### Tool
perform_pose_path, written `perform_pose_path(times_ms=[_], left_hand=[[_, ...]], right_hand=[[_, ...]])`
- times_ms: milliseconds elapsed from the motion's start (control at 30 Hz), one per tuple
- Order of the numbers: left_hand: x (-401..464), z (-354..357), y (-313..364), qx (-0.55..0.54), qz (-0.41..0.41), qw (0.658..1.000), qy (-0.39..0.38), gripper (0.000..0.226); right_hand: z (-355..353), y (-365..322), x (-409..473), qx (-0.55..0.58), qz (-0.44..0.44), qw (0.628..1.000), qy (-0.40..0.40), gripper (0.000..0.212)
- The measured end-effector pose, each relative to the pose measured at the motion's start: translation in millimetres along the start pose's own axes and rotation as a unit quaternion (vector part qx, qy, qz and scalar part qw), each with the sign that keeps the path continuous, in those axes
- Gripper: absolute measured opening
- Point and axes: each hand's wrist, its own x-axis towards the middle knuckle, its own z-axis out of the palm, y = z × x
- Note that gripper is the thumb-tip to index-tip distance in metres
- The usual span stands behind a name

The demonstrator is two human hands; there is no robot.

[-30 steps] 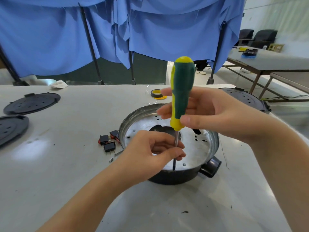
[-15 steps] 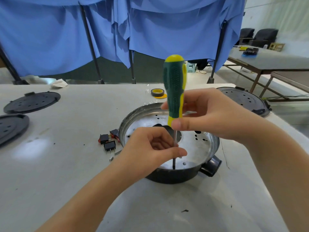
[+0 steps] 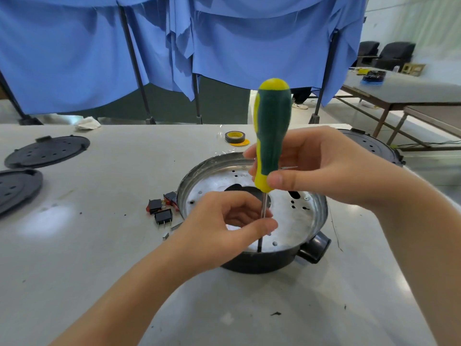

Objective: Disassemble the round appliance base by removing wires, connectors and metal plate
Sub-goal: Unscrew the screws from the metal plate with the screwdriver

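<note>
A pale grey worktable fills the lower view, its near and side edges cut off by the frame. Behind it hang blue cloth drapes on dark poles, hiding whatever stands beyond them.

Right of the table's centre sits the round appliance base, a dark shell with a black knob-like stub at its near right side. Inside lies the perforated metal plate, shiny, with a dark central opening partly covered by the hands.

The right hand has its thumb and fingers curled round the lower handle of a green-and-yellow screwdriver, which stands nearly upright. The left hand pinches the screwdriver's thin shaft lower down, between thumb and forefinger; the tip meets the plate near its front rim, but whether it sits in a screw cannot be made out.

At the left edge lie two black perforated round covers, the nearer one cut off. A third is mostly hidden behind the right hand. Just left of the base lie three small black rocker switches, one touching the base wall. Beyond the base sits a roll of yellow tape. Tiny metal bits near the switches are too small to identify.
</note>
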Motion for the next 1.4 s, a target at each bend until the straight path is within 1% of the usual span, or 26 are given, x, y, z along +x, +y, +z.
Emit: perform_pose_path(times_ms=[67,100,167,267,333,400,433,500,567,667,733,800,867,933,1000,1067,1100,1167,1233,1267,1333,1400], left_hand=[[-1.0,-1.4,-1.0,-0.004,-0.001,1.000,-0.023,0.014],[-0.9,-1.3,-1.1,-0.008,-0.004,1.000,-0.020,0.014],[0.0,0.4,-1.0,-0.015,-0.010,1.000,0.008,0.010],[1.7,2.7,-2.3,0.001,-0.016,0.998,0.054,0.017],[1.8,2.0,-3.3,0.012,-0.011,0.999,0.044,0.018],[0.7,0.3,-2.4,0.007,-0.003,1.000,0.007,0.009],[0.0,-0.5,-2.2,0.007,-0.001,1.000,-0.010,0.008],[-0.4,-1.9,-2.3,-0.003,-0.007,1.000,-0.026,0.013],[0.1,-1.5,-1.3,-0.016,-0.016,1.000,-0.012,0.010],[1.5,1.4,-0.3,-0.017,-0.013,1.000,0.023,0.011],[1.5,2.3,-1.4,-0.005,-0.007,0.999,0.033,0.012],[0.7,1.5,-1.8,-0.001,0.002,1.000,0.021,0.009],[-0.8,0.3,-1.9,-0.004,0.006,1.000,-0.007,0.012],[-0.9,0.1,-2.0,-0.010,0.000,1.000,-0.010,0.013],[0.1,1.1,-1.6,-0.012,-0.001,1.000,0.019,0.010],[1.3,1.8,-1.5,-0.007,0.002,0.999,0.045,0.013],[1.6,1.7,-2.1,-0.001,0.006,0.999,0.047,0.015],[1.0,0.7,-2.1,0.007,0.011,1.000,0.027,0.013],[-0.8,-0.3,-1.9,0.007,0.013,1.000,-0.011,0.008],[-1.3,-0.8,-2.2,0.007,0.013,1.000,-0.021,0.010],[-0.8,-1.1,-2.5,0.001,0.007,1.000,-0.020,0.011],[0.1,-0.2,-2.4,0.000,0.005,1.000,0.011,0.014]], right_hand=[[-3.5,-1.4,-1.9,0.024,0.007,0.999,-0.023,0.043],[-4.5,-2.1,-2.6,0.031,0.013,0.999,-0.032,0.047],[-4.0,-2.2,-2.1,0.019,0.023,0.999,-0.036,0.050],[1.5,-0.3,1.9,-0.052,0.018,0.998,0.001,0.041],[3.6,0.8,2.5,-0.056,0.012,0.998,0.014,0.038],[2.5,0.2,1.6,-0.042,0.007,0.999,0.007,0.040],[1.4,-0.6,0.9,-0.033,0.009,0.999,-0.001,0.042],[-0.8,-1.0,-0.4,-0.002,0.018,1.000,-0.018,0.047],[-0.8,0.0,-0.2,0.006,0.026,0.999,-0.019,0.051],[3.5,0.6,3.3,-0.055,0.011,0.998,0.021,0.048],[3.4,0.3,3.2,-0.053,0.004,0.998,0.039,0.047],[1.6,-0.2,1.5,-0.011,0.005,1.000,0.015,0.053],[0.0,-0.7,0.0,0.031,0.012,0.999,-0.022,0.057],[-1.6,0.0,-0.6,0.041,0.024,0.998,-0.036,0.059],[-0.7,-0.7,0.9,-0.003,0.033,0.999,-0.020,0.057],[1.6,-1.4,2.4,-0.060,0.026,0.998,0.016,0.053],[2.2,-1.0,2.8,-0.067,0.020,0.997,0.034,0.050],[2.0,-0.8,2.4,-0.048,0.006,0.998,0.044,0.049],[0.4,-2.1,1.2,-0.008,0.004,1.000,0.016,0.051],[0.1,-2.6,0.4,0.011,0.008,1.000,0.000,0.051],[0.6,-3.0,-0.4,0.029,0.015,0.999,-0.013,0.052],[3.1,-3.4,1.1,0.001,0.012,1.000,0.006,0.052]])
